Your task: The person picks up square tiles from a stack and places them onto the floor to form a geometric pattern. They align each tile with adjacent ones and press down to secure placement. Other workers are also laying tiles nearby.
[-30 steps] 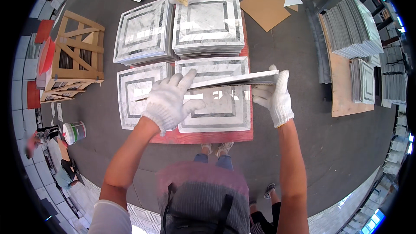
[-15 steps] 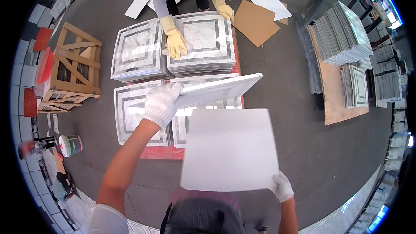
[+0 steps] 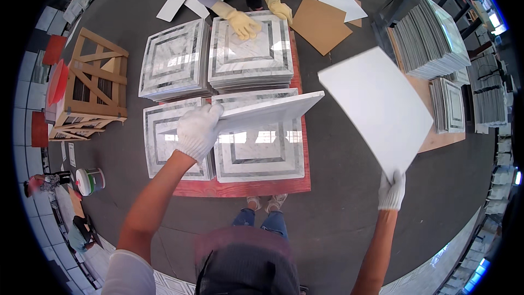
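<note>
My left hand [image 3: 197,131], in a white knit glove, is closed on the edge of a marble tile [image 3: 273,110]. That tile is tilted up above the near stacks, its thin white edge facing up. Out to the right, my gloved right hand [image 3: 392,191] pinches the lower corner of a white sheet [image 3: 379,106] held out over the floor. Below the tile lie the near right tile stack [image 3: 262,168] and the near left tile stack [image 3: 155,155], both patterned with grey bands. The tile partly hides them.
A co-worker's yellow-gloved hands [image 3: 244,24] are at the far right stack [image 3: 251,63], beside the far left stack [image 3: 173,60]. Under the stacks is a red pallet [image 3: 245,188]. A wooden crate [image 3: 98,84], a bucket [image 3: 90,181], cardboard [image 3: 322,26] and more tile stacks [image 3: 431,38] stand around.
My right hand has swung the white sheet up and outward to the right, uncovering the near right stack. My left hand still holds the tilted tile. The co-worker's glove has shifted right and farther away.
</note>
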Tool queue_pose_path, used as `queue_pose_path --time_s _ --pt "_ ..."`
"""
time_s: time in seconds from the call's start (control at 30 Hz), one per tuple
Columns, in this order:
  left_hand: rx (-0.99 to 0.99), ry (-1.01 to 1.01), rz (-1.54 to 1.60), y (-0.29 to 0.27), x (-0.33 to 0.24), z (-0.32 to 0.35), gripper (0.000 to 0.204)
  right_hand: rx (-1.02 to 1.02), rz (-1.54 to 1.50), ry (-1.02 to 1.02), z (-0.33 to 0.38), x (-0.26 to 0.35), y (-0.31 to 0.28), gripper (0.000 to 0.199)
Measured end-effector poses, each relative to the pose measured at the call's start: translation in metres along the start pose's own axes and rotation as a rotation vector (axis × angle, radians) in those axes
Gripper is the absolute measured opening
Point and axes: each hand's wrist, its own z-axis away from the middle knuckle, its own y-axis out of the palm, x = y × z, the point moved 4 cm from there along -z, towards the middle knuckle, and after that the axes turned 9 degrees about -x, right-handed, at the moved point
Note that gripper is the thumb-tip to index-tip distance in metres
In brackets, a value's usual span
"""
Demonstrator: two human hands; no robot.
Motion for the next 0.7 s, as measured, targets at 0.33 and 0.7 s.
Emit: queue_pose_path --time_s 0.33,0.7 --pt "-0.063 0.021 0.077 -0.002 -0.006 0.015 0.026 0.476 0.379 0.508 0.039 -0.082 0.192 0.105" --pt "-0.043 0.018 0.128 -0.009 -0.031 0.063 0.035 0.397 -0.135 1.121 0.128 -0.101 0.226 0.083"
